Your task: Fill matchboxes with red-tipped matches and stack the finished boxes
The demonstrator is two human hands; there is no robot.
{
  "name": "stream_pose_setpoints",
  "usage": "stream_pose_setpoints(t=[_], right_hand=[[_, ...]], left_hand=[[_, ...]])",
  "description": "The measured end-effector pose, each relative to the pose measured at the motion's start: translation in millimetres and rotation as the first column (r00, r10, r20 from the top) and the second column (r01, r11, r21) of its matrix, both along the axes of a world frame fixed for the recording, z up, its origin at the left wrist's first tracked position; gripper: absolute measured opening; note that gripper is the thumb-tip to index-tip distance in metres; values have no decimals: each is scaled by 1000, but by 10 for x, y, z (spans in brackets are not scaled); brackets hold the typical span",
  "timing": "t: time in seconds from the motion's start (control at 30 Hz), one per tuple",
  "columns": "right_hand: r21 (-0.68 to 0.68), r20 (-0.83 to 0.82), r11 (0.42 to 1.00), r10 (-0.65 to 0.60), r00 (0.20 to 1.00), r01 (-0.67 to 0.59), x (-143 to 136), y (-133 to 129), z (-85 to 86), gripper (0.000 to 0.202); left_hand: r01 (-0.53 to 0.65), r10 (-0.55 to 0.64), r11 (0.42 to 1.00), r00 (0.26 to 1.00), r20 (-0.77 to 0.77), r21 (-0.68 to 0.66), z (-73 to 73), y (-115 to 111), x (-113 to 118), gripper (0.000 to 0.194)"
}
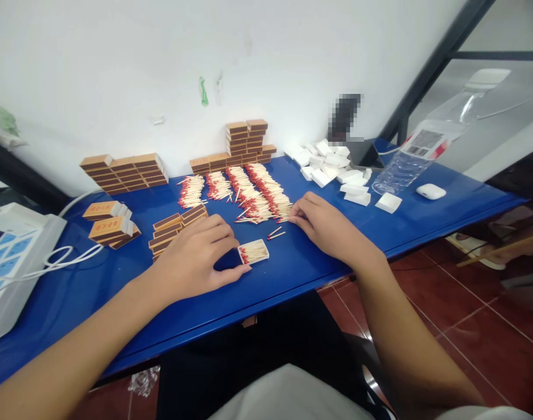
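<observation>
A small white matchbox tray (254, 252) holding red-tipped matches lies on the blue table. My left hand (200, 254) steadies its left end, the thumb at the near edge and the curled fingers by the far left corner. At the right end of the match rows, my right hand (316, 224) is closed in a pinch on the pale ends of matches. Several rows of loose matches (270, 189) stretch toward the wall. Two or so stray matches (276, 234) rest between the tray and the rows. Partly behind my left hand are stacked matchbox sleeves (165, 233).
Stacked matchboxes (124, 174) and more boxes (244, 143) stand along the wall. Orange-topped boxes (111, 224) sit left, near a power strip (24, 256) with white cables. At right are white empty trays (325, 160), a plastic bottle (410, 157) and a white earphone case (431, 191).
</observation>
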State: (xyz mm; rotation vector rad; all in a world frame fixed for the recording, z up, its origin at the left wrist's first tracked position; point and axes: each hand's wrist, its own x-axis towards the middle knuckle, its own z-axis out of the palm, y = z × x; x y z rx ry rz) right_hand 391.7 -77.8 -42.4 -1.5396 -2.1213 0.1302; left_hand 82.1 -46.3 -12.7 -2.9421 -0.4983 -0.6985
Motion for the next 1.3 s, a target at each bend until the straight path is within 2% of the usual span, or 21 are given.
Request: stream_pose_setpoints(t=[0.9,1.03,1.3], right_hand=[[-4,3,1000,8,1000,-8,-27,-27,33,11],[-31,15,999,10,1000,-9,-33,-12,20,15],[-11,-8,998,63,998,-63,-184,-44,28,18]], left_hand=[[12,-12,1000,1000,6,10,-1,0,2,28],[16,-16,1000,1000,11,7,-4,-3,0,28],[21,-21,1000,1000,20,3,-14,6,2,29]])
